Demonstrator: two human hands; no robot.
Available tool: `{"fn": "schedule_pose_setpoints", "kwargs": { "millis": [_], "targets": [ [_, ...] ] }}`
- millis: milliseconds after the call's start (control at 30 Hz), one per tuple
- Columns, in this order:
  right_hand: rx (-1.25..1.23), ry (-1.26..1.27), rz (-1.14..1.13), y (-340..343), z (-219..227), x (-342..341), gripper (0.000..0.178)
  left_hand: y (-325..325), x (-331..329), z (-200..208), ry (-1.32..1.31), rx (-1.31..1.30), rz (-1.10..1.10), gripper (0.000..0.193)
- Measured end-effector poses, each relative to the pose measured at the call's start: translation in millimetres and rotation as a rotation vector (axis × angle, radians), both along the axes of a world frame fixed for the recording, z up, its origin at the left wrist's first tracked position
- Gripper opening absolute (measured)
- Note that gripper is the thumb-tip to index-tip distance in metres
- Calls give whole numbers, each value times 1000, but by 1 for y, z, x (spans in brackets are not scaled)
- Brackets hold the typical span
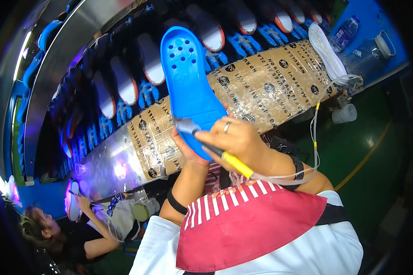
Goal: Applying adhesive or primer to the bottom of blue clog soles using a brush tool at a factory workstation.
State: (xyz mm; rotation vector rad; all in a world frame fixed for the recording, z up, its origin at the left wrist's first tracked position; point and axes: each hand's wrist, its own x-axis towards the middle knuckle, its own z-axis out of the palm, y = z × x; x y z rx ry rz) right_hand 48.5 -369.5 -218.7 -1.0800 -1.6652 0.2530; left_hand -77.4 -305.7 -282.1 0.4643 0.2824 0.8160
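Note:
A bright blue shoe sole [188, 91], with several round holes at its toe end, is held up in front of me, heel toward my body. My left hand [190, 150] grips its heel end from below and the side; the fingers under it are mostly hidden. In my right hand [243, 143] is a brush [237, 165] with a black and yellow handle. A thin clear tube [280, 179] runs from the handle's end past my right wrist. Wet-looking grey bristles touch or hover just over the sole near the heel; contact is hard to tell.
Behind the sole, a ledge [257, 87] is covered in printed brown paper. Beyond it, several white-bottomed shoes [151, 59] stand on blue holders. At right are a white sole [326, 52], a water bottle [346, 33] and a clear jug [369, 55]. A co-worker [46, 227] handles a shoe at lower left.

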Motion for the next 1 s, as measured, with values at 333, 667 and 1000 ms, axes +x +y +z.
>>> {"fn": "schedule_pose_setpoints", "kwargs": {
  "millis": [333,667,1000],
  "targets": [
    [-141,170,124,-10,-13,5,27,20,-6,16,-182,6,-37,106],
    [-213,145,165,-19,-13,23,33,35,-22,24,-148,132,-32,107],
    [-234,233,508,-15,1,35,30,47,-32,24,-180,228,-141,111]
  ]
}}
